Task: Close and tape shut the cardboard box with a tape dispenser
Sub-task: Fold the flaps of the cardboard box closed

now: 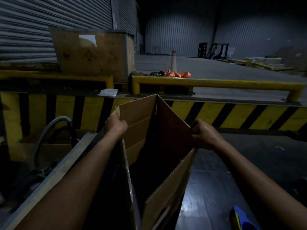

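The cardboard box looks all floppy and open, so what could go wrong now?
The cardboard box is held only at its top edges by the left hand and right hand, so it might fold back flat or slip. No tape dispenser is visible, so a hand may have to let go. The dim light could hide the flap edges.

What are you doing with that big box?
A person is holding an open cardboard box with both bare hands. The left hand grips its left edge and the right hand grips its right edge. The flaps are up, so it is not closed or taped. No tape dispenser can be made out in this dim view.
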{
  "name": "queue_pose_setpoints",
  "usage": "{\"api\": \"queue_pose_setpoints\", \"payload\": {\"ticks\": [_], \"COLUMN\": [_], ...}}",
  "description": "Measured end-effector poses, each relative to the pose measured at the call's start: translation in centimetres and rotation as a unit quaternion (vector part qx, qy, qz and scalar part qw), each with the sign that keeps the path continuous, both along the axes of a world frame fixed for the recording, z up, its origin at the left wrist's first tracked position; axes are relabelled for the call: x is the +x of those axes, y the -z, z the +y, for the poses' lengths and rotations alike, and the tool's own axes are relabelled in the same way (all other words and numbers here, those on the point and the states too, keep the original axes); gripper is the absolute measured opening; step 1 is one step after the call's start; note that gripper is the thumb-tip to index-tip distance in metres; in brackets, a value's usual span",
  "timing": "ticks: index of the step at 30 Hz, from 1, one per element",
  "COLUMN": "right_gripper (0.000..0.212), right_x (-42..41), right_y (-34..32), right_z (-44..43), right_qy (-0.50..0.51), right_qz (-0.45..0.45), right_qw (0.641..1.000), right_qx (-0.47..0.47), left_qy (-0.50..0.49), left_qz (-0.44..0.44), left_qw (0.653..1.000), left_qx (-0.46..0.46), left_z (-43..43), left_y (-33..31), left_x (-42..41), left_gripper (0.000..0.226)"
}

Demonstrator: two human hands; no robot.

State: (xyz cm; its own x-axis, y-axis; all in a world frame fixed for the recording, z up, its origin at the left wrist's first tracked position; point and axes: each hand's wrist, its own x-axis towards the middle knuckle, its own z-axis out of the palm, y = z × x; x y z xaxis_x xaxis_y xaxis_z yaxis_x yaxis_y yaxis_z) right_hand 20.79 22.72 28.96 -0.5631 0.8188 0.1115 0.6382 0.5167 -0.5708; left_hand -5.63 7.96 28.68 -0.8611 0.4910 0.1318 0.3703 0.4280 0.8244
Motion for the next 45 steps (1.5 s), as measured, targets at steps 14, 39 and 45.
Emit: {"api": "queue_pose_setpoints", "payload": {"ticks": [14,39,45], "right_gripper": [0.060,0.085,0.090], "right_x": [-1.2,1.9,0.4], "right_y": [1.3,1.4,1.3], "right_z": [-0.1,-0.7,-0.1], "right_qy": [-0.028,-0.055,-0.042], "right_qz": [0.009,-0.015,-0.037], "right_qw": [0.998,0.992,0.992], "right_qx": [-0.049,-0.111,-0.111], "left_qy": [0.217,0.140,0.174], "left_qz": [-0.092,-0.099,-0.118], "left_qw": [0.957,0.984,0.976], "left_qx": [-0.169,-0.050,-0.062], "left_z": [-2.9,-5.6,-5.2], "left_y": [1.6,-0.6,-1.4], "left_x": [3.3,0.0,0.2], "left_gripper": [0.094,0.073,0.081]}}
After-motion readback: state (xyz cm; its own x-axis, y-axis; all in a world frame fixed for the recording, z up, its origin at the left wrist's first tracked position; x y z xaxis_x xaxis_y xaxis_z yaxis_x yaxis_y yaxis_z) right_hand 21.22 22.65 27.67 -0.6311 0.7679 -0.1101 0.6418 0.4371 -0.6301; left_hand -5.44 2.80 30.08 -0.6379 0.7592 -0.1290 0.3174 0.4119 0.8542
